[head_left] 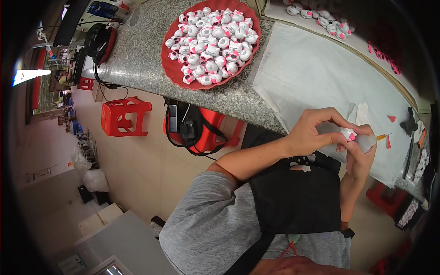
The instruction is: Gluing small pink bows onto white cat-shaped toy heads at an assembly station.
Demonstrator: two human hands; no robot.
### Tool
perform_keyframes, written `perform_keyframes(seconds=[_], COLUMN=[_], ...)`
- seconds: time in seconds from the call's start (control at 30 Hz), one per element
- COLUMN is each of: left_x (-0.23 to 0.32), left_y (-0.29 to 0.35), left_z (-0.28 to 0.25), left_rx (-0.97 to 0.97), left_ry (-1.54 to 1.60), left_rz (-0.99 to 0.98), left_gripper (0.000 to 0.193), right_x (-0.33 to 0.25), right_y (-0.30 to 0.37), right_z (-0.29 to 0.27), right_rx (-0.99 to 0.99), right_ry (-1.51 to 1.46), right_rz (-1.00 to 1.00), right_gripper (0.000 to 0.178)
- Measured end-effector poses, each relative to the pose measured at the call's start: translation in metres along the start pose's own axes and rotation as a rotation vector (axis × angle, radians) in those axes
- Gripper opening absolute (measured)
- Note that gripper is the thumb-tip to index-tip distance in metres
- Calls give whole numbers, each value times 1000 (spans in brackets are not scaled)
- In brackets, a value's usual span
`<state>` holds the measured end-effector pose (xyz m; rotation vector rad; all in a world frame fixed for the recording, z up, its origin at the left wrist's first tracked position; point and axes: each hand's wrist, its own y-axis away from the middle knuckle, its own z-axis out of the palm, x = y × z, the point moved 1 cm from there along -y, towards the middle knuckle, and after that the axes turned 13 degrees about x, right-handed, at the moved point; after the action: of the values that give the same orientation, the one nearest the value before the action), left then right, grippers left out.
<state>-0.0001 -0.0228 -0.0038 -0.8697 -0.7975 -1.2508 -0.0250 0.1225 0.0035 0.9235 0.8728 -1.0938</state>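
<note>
My left hand (316, 130) is closed, its thumb and fingers pinching a small glossy white figurine (348, 134) with pink details. Curled up close against it is my right hand (361, 156), whose fingertips also meet the figurine. A translucent squeeze bottle (368, 143) with a thin orange tip sits in the right hand, the tip pointing away to the right. Both hands are over the near edge of a white sheet (316, 68) covering the counter. To the left, a red scalloped tray (172, 73) is heaped with similar white and pink figurines.
A crumpled white tissue (362, 112) and a red scrap (391, 118) lie just beyond my hands. More figurines (323, 20) line a ledge at the back. Below the speckled counter (137, 59) stand a red stool (123, 117) and a black bag (190, 123).
</note>
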Motion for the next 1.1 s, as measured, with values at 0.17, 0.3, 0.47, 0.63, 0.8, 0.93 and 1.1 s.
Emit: perform_keyframes(seconds=[0.17,0.3,0.47,0.63,0.8,0.93,1.1], left_x=[1,15,80,105,59,-5,-94], left_y=[-1,-5,-20,-37,-77,-107,-139], left_z=[-2,-24,-94,-132,-22,88,167], left_rx=[33,182,789,549,23,-436,-452], left_ry=[32,-298,-775,-1493,-1331,-1154,-1180], left_rz=[-44,242,570,699,667,648,770], left_gripper=[21,24,23,31,29,19,17], right_x=[6,-1,-13,-21,-29,-41,-43], right_y=[-5,-9,-14,-8,-6,-1,3], right_z=[6,16,-11,-57,-104,-124,-134], right_rx=[-6,74,184,322,515,585,594], right_ry=[-32,65,103,63,81,87,-22], right_rz=[36,-6,-79,-145,-282,-358,-353], right_gripper=[26,42,51,40,31,32,32])
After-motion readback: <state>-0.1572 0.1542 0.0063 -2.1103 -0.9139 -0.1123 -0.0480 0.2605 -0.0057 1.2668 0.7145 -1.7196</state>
